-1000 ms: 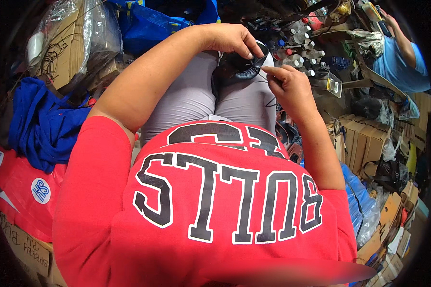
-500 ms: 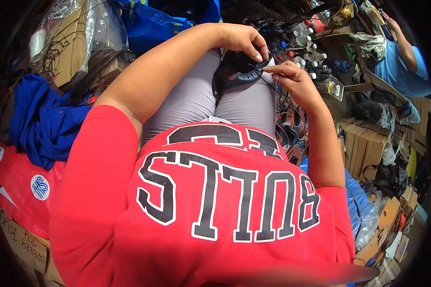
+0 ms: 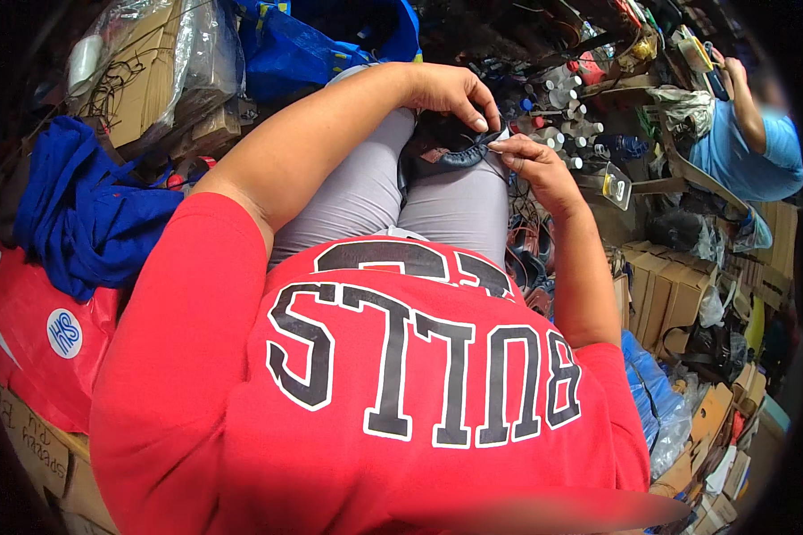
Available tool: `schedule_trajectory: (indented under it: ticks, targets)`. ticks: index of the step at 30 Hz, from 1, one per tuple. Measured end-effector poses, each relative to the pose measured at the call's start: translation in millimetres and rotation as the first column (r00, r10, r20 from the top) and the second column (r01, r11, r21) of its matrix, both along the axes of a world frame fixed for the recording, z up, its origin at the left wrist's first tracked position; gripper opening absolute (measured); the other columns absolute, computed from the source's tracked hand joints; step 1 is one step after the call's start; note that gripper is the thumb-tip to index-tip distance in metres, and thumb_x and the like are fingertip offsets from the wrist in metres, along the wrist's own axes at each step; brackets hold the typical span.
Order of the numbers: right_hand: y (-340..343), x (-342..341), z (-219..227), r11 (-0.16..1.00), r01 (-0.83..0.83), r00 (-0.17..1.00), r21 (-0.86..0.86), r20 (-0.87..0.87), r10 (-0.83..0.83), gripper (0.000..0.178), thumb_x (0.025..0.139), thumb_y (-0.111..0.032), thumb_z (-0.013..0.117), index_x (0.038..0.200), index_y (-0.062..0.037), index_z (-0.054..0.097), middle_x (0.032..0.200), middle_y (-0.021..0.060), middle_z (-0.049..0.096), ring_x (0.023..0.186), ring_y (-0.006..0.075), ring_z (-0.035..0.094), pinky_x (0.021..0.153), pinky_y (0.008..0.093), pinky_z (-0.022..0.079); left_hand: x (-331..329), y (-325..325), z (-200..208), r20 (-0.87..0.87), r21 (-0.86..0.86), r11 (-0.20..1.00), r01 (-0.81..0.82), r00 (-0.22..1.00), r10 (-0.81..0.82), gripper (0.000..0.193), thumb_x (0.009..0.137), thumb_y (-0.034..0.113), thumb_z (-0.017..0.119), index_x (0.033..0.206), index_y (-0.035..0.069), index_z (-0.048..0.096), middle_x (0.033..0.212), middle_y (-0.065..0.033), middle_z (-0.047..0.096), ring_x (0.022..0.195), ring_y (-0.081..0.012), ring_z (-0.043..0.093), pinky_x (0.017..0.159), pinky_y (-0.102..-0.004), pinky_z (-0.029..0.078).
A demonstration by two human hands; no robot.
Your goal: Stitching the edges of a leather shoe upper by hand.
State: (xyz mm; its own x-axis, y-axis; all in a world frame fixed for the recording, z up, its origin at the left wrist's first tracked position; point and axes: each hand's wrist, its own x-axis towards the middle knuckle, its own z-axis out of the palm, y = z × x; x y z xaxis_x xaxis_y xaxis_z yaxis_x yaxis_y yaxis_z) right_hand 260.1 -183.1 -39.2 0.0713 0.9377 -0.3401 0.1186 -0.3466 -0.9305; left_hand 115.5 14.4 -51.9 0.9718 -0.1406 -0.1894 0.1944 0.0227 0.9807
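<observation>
On my grey-trousered lap lies a dark leather shoe (image 3: 462, 159) with puckered stitching along its near edge. Its far part sits in deep shadow, and I cannot tell whether a sole is attached. My left hand (image 3: 455, 96) arches over it from the left, with thumb and fingers closed on its upper right edge. From the right, my right hand (image 3: 537, 168) meets the same edge, thumb and forefinger pinched together close to the left thumb. Whatever sits in that pinch is too small to make out. A pale patch shows just beside the fingertips.
Brown shoes (image 3: 528, 259) lie right of my legs. Beyond stand several capped bottles (image 3: 562, 89). A blue bag (image 3: 321, 53) is ahead, a blue cloth (image 3: 89, 209) at left, cardboard boxes (image 3: 665, 281) at right. Another person in a light-blue shirt (image 3: 748, 152) sits at far right.
The whole view has shifted slightly. Both hands keep their places at the shoe's edge, the right still pinching beside the left thumb.
</observation>
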Motion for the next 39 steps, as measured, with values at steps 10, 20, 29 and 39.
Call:
schedule_trajectory:
  ticks: [10, 20, 29, 39]
  targets:
    - [-5, -38, 19, 0.972, 0.076, 0.887, 0.222, 0.43, -0.168, 0.022, 0.079, -0.002, 0.064, 0.098, -0.0112, 0.069, 0.076, 0.0, 0.053, 0.071, 0.0084, 0.05, 0.064, 0.0235, 0.042, -14, -8, 4, 0.283, 0.575, 0.715, -0.397, 0.917, 0.281, 0.032, 0.073, 0.013, 0.07, 0.101, 0.002, 0.058, 0.095, -0.0098, 0.059, 0.091, -0.0226, 0.056, 0.083, -0.032, 0.044]
    - [-18, -68, 31, 0.961, -0.095, 0.505, 0.258, 0.845, -0.176, 0.034, 0.074, -0.005, 0.062, 0.106, -0.0176, 0.065, 0.078, 0.003, 0.056, 0.077, 0.0198, 0.055, 0.079, 0.0355, 0.035, -85, -42, 19, 0.391, 0.413, 0.653, -0.635, 0.771, 0.503, 0.023, 0.073, 0.0, 0.061, 0.09, 0.012, 0.07, 0.083, -0.0049, 0.057, 0.081, -0.0199, 0.056, 0.076, -0.0316, 0.042]
    - [-19, -62, 29, 0.983, 0.068, 0.812, 0.168, 0.563, -0.152, 0.033, 0.077, -0.001, 0.061, 0.108, -0.0133, 0.066, 0.078, 0.0063, 0.054, 0.077, 0.0156, 0.054, 0.072, 0.027, 0.041, -77, -53, 11, 0.567, 0.648, 0.363, -0.67, 0.742, 0.358, 0.018, 0.07, 0.007, 0.068, 0.086, 0.015, 0.071, 0.072, -0.0028, 0.054, 0.078, -0.0218, 0.052, 0.073, -0.0348, 0.038]
    - [3, -17, 26, 0.999, -0.032, 0.935, -0.012, 0.354, 0.034, 0.026, 0.085, -0.003, 0.053, 0.103, -0.0135, 0.068, 0.087, 0.003, 0.049, 0.086, 0.0138, 0.049, 0.08, 0.0242, 0.04, -67, -39, 0, 0.527, 0.587, 0.528, -0.614, 0.785, 0.327, 0.022, 0.073, 0.003, 0.065, 0.087, 0.018, 0.073, 0.073, -0.0042, 0.047, 0.076, -0.0206, 0.046, 0.067, -0.0324, 0.04]
